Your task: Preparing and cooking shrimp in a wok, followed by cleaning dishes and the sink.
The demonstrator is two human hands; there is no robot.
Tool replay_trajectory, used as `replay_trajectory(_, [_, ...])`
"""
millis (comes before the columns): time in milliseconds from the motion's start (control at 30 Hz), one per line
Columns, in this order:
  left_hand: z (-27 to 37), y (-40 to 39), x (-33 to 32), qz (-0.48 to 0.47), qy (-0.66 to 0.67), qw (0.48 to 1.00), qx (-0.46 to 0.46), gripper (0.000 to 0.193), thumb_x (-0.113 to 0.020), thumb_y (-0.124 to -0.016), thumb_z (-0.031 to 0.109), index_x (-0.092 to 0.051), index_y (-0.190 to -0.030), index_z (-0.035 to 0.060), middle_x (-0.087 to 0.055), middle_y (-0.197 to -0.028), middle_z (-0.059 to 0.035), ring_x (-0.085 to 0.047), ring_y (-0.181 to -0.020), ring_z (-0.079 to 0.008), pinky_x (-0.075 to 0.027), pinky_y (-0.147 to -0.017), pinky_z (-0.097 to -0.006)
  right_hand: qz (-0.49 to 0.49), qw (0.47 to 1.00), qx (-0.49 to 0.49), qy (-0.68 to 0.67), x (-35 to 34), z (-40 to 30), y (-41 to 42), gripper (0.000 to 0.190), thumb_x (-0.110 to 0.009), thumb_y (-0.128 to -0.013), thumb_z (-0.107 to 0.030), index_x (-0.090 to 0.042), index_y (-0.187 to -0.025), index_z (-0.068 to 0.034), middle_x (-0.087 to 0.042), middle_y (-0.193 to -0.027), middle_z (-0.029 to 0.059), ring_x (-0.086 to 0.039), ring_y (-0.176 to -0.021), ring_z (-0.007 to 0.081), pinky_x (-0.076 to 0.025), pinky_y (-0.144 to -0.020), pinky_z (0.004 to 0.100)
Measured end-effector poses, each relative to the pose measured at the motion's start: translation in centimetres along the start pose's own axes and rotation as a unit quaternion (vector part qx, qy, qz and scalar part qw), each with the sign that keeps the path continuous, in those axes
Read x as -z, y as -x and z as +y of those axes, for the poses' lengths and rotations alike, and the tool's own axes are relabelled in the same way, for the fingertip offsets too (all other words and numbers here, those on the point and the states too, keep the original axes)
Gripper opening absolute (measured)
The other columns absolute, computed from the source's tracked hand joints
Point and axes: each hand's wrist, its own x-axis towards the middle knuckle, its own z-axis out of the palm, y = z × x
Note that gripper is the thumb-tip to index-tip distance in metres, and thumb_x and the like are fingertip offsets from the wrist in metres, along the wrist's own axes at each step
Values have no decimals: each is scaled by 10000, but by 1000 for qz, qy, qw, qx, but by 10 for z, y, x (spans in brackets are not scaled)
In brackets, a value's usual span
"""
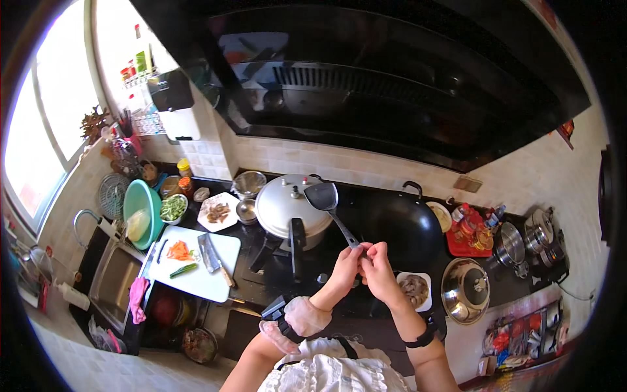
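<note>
My left hand and my right hand meet at the handle end of a wok spatula. Fingers of both close around the handle. Its dark blade points up and left, over the lid of a silver pressure cooker on the stove; I cannot tell whether they touch. Just right of the spatula, a large black wok sits on the stove. Below the wok, near my right forearm, a white dish holds what look like raw shrimp.
Left stand a white cutting board with a cleaver, cut carrot and green pieces, and a sink. A steel lid and a red tray of bottles lie right. Overhead hangs a black range hood.
</note>
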Motion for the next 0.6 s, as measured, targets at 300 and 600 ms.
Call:
replay_trajectory(300, [138,97,117,72,103,990,-60,192,-393,-991,195,-476,-1022,25,-621,-863,-136,-653,-775,-276,-548,-702,-384,-104,981,62,-152,-72,-97,18,207,-475,-941,-49,-302,-1049,-87,-454,-848,50,-422,-633,74,-369,-536,208])
replay_trajectory(600, [224,225,380,109,420,843,-319,194,-449,-956,213,-515,-1055,60,-438,-689,25,-416,-554,-42,-387,-466,-178,-72,988,-65,-121,-62,-61,35,408,-518,-871,-3,-313,-1218,-64,-478,-870,51,-433,-569,55,-324,-442,169])
